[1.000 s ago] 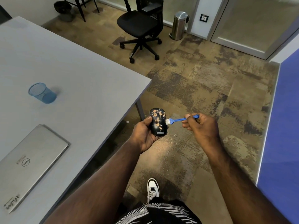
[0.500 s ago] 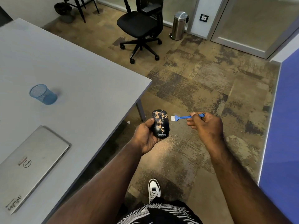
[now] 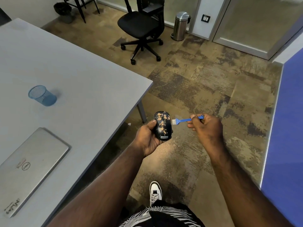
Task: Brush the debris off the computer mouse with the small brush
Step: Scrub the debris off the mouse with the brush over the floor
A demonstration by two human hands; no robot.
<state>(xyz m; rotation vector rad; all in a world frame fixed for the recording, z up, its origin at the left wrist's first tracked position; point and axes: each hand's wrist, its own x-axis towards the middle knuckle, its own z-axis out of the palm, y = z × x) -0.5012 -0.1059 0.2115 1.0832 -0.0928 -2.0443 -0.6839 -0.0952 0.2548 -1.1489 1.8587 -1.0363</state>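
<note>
Our right hand (image 3: 207,126) is pinching the handle of the small blue brush (image 3: 186,119) between curled fingers and thumb, bristles pointing left and sitting just beside the right edge of the mouse (image 3: 162,125). Our left hand (image 3: 148,138) is cradling the dark mouse, thumb curled along its left side, with orange-brown debris (image 3: 162,122) speckling its top. We are reading "Lenovo" on the label at its near end. Farther left of our fingers, a closed silver laptop (image 3: 31,167) marked "DELL" is lying on the grey table (image 3: 78,66), with a blue mesh cup (image 3: 42,95) beyond it.
</note>
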